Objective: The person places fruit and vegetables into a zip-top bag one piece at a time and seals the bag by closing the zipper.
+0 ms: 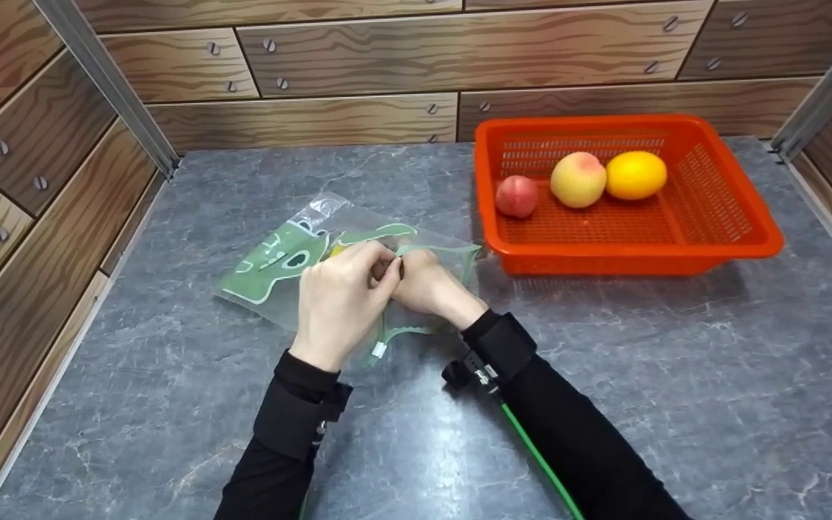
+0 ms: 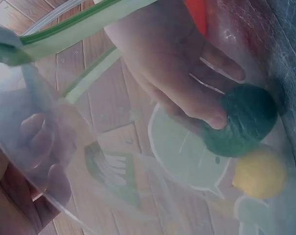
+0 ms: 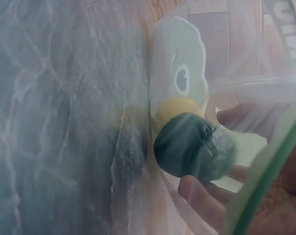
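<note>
A clear zip bag [image 1: 264, 263] with green cartoon prints lies in the middle of the table. My left hand [image 1: 340, 296] pinches the film near its mouth. Through that mouth reaches my right hand [image 1: 427, 282], largely behind the left one in the head view. In the right wrist view its fingers [image 3: 204, 203] are spread beside a dark green round fruit [image 3: 187, 147], thumb apart from it and a fingertip at its lower side. Against the green fruit sits a yellow lemon-like fruit [image 2: 260, 174], also within the bag. A white slider [image 1: 378, 350] hangs on the bag's green zip strip.
To the right at the back stands a red-orange plastic basket [image 1: 633, 250]. It contains a small red fruit [image 1: 517, 196], a peach [image 1: 578, 179] and an orange-yellow fruit [image 1: 636, 175]. Wood-patterned panels [image 1: 358, 65] wall the grey marbled table [image 1: 170, 404].
</note>
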A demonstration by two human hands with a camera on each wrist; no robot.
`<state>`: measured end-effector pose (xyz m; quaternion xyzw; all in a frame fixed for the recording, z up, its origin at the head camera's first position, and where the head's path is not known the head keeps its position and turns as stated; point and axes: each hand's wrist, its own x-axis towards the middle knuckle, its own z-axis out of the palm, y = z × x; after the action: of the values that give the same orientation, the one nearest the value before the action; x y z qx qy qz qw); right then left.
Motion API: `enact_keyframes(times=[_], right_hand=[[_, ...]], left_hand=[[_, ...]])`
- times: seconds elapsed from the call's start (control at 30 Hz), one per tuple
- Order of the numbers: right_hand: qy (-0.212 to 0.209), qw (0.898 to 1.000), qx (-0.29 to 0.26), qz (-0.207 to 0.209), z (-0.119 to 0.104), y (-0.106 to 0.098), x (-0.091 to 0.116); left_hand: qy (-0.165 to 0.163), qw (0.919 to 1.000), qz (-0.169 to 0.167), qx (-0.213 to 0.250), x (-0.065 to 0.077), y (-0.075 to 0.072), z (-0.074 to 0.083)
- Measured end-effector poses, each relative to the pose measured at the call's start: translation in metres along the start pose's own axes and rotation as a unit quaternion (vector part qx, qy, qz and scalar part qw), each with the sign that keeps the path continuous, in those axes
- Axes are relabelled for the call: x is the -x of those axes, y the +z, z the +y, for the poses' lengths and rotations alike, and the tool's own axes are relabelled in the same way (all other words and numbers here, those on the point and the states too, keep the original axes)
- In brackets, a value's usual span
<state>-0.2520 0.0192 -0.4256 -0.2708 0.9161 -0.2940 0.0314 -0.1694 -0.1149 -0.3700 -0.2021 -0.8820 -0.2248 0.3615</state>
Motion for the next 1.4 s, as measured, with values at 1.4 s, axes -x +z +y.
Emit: enact_keyframes(times=[1.4], right_hand=[[-0.051, 0.998, -0.012, -0.022, 0.008, -0.085, 0.116]], left_hand=[[-0.016, 0.9998, 0.007, 0.013, -0.001, -0.01, -0.006]])
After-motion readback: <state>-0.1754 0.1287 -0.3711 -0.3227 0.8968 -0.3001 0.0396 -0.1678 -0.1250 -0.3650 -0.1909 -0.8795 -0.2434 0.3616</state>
